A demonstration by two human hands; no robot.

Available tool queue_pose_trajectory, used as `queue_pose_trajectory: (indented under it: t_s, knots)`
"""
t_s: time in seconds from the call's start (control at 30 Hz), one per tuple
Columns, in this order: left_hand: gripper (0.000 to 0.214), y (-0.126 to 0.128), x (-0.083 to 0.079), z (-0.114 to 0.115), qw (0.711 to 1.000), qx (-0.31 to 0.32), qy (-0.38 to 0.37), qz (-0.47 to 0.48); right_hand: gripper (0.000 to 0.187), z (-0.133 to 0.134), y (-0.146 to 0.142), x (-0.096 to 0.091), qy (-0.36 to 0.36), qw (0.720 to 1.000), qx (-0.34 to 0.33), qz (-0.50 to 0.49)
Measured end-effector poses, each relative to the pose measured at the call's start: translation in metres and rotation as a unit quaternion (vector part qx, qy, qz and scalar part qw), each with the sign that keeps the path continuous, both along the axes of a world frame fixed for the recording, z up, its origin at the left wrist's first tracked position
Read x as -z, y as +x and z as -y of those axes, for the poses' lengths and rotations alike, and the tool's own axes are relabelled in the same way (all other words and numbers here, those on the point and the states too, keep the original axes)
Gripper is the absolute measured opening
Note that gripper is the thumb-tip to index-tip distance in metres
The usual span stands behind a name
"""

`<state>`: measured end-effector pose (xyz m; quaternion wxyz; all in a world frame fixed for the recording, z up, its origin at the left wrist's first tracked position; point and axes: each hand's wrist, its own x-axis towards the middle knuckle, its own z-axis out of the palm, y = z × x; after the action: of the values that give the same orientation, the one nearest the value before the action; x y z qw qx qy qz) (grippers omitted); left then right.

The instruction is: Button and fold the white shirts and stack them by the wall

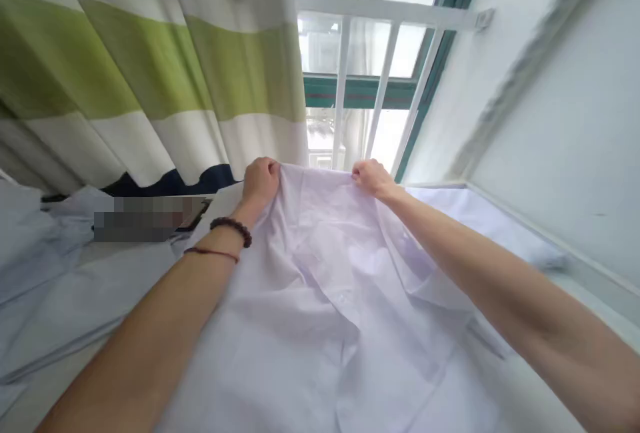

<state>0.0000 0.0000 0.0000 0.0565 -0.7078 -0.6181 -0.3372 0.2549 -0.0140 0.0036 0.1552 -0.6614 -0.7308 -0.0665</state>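
A white button-front shirt point(320, 299) is spread out in front of me, its collar end towards the window. My left hand point(261, 183) pinches the left corner of its far edge, fingers closed on the cloth. At the right end of the same edge, my right hand point(371, 176) grips the fabric between thumb and fingers. The edge is stretched between both hands, while creases and a loose front flap run down the middle. A dark bead bracelet point(233, 227) and a thin cord circle my left wrist.
More white garments point(40, 273) lie at the left, with a partly blurred-out flat object point(190, 216) behind them. A striped curtain point(150, 59) hangs at the back left. White window bars point(383, 89) stand straight ahead, and a white wall point(565, 139) bounds the right side.
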Motion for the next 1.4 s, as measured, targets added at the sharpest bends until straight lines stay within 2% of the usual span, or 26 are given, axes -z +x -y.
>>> queue_pose_trajectory:
  t_s: [0.1,0.2,0.3,0.37,0.43,0.5,0.57,0.67,0.7,0.8,0.9,0.97,1.03,1.1,1.17,1.23,1.33,1.4]
  knots:
    - [0.038,0.002,-0.014,-0.01,1.0,-0.025,-0.007,0.009,0.033,-0.005,-0.007,-0.016,0.051,0.997,0.054,-0.022]
    - [0.041,0.006,-0.011,-0.005,0.999,-0.007,-0.046,-0.005,0.039,0.003,-0.019,-0.019,0.004,0.999,0.031,0.001]
    - [0.05,0.01,0.014,0.017,0.992,0.07,-0.093,-0.054,0.041,0.025,-0.037,-0.007,-0.107,0.993,-0.037,0.044]
    - [0.057,0.011,0.035,0.037,0.983,0.122,-0.103,-0.092,0.048,0.044,-0.048,0.005,-0.158,0.985,-0.042,0.058]
    - [0.056,0.011,0.053,0.055,0.976,0.143,-0.103,-0.125,0.06,0.064,-0.056,0.013,-0.197,0.978,-0.027,0.068]
    - [0.056,0.007,0.064,0.069,0.97,0.152,-0.113,-0.15,0.063,0.085,-0.058,0.015,-0.226,0.971,-0.016,0.074]
    - [0.057,0.0,0.067,0.079,0.968,0.155,-0.126,-0.152,0.059,0.108,-0.055,0.009,-0.246,0.966,-0.023,0.074]
    - [0.064,-0.015,0.055,0.098,0.959,0.191,-0.154,-0.14,0.048,0.147,-0.043,-0.007,-0.288,0.951,-0.072,0.083]
    - [0.067,-0.021,0.048,0.107,0.951,0.211,-0.178,-0.142,0.043,0.159,-0.038,-0.012,-0.32,0.938,-0.092,0.099]
    - [0.062,-0.035,0.021,0.14,0.909,0.241,-0.309,-0.144,0.051,0.186,-0.027,-0.022,-0.357,0.921,-0.116,0.099]
    - [0.065,-0.043,-0.005,0.173,0.857,0.273,-0.405,-0.164,0.071,0.194,-0.017,-0.021,-0.373,0.92,-0.103,0.067]
    - [0.087,-0.045,-0.015,0.191,0.826,0.283,-0.448,-0.194,0.074,0.191,-0.008,-0.018,-0.375,0.92,-0.095,0.067]
    - [0.109,-0.044,-0.018,0.204,0.807,0.276,-0.474,-0.221,0.072,0.188,0.002,-0.016,-0.364,0.926,-0.071,0.075]
    - [0.118,-0.038,-0.016,0.213,0.806,0.26,-0.475,-0.241,0.072,0.189,0.013,-0.017,-0.358,0.929,-0.028,0.086]
    - [0.112,-0.029,-0.013,0.22,0.81,0.245,-0.463,-0.264,0.076,0.193,0.019,-0.019,-0.361,0.928,0.001,0.09]
    - [0.085,-0.02,-0.012,0.225,0.809,0.252,-0.446,-0.287,0.075,0.2,0.019,-0.023,-0.365,0.926,0.0,0.093]
    - [0.028,-0.015,-0.011,0.229,0.812,0.301,-0.398,-0.301,0.066,0.212,0.007,-0.026,-0.368,0.923,-0.067,0.088]
    - [0.018,-0.016,-0.012,0.228,0.819,0.331,-0.371,-0.286,0.062,0.216,-0.004,-0.024,-0.388,0.91,-0.124,0.08]
